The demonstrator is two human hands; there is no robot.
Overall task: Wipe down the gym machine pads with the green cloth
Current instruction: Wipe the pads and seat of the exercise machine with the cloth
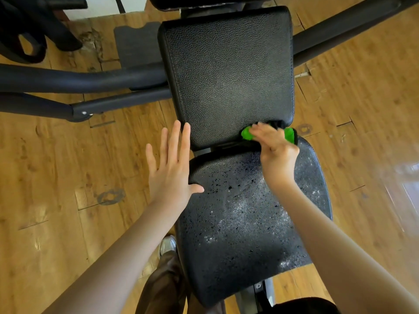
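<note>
Right grip [275, 147] clutching green cloth [246, 134] (ends poking out), between pads [226, 75]

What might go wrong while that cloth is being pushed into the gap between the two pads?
The green cloth sits at the gap between back pad and seat pad, so it might snag or drop through. The right hand could get pinched there. The seat's cracked, flaking surface might shed more under rubbing.
</note>
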